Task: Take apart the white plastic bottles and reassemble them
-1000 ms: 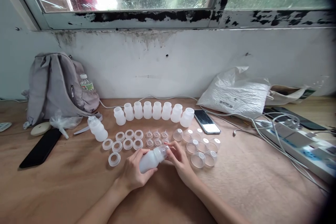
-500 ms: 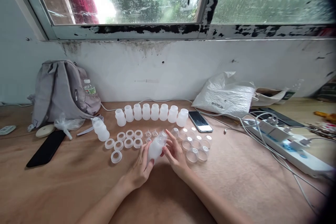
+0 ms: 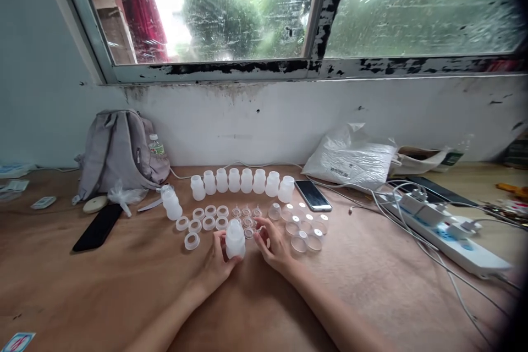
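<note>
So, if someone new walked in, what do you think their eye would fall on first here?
Probably the curved row of eight cloudy white bottles standing toward the back of the wooden table. Nearer the person, the left hand holds another bottle, with the right hand open beside it. Above, the window frame with its patchy black paint would likely stand out too.

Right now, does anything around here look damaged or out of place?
Yes: the window frame has dark patches where paint seems flaked off, and the wall below it looks stained. On the table, I see no spill; the back bottles stand in a neat curve.
</note>
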Available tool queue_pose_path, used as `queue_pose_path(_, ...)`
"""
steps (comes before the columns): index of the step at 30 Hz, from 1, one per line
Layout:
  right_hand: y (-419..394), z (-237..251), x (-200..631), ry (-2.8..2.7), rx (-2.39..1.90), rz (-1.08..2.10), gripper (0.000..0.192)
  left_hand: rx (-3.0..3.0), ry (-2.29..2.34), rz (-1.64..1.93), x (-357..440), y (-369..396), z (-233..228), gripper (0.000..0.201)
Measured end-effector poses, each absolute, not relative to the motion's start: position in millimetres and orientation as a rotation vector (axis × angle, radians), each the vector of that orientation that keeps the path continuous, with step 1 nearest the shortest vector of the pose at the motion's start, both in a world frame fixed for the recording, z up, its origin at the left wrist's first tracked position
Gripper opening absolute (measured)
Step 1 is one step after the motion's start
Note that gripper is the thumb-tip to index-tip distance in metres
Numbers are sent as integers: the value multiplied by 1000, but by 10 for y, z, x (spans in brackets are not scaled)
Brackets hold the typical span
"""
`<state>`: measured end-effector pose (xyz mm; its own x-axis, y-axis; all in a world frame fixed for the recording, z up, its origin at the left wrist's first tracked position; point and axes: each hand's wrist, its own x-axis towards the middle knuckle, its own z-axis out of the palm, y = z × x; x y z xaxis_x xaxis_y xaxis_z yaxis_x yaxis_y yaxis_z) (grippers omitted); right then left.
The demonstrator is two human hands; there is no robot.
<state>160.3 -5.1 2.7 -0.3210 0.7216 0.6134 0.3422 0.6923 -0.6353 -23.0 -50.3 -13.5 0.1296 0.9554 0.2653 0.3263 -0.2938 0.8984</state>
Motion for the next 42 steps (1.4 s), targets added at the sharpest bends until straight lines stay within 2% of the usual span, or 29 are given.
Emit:
queue_pose_path(6,-68,7,1625,-1913,-887,419,23,1937,1492,1173,-237,-575,219,82)
queue_pose_path(9,-77,14,1652,-1899,-919,386,21,2143,1523,1248,-267,-593,589,59)
queue_pose_path(13,-78,28,1664,-1894,-942,366,20,2381,1561,1004,-296,-487,1013,22)
queue_pose_path(16,-73,36,1669,-1883,-947,354,18,2428,1571,806,-403,-303,1238,20)
queue_pose_path(23,-71,42,1684,-1828,-969,330,17,2408,1970,695,-1012,213,1670,27)
queue_pose_path(31,-61,42,1684,-1817,-973,297,19,2327,2190,497,-1431,586,1588,28)
queue_pose_path(42,-44,40,1668,-1840,-984,336,18,2240,2357,335,-1553,747,1339,32)
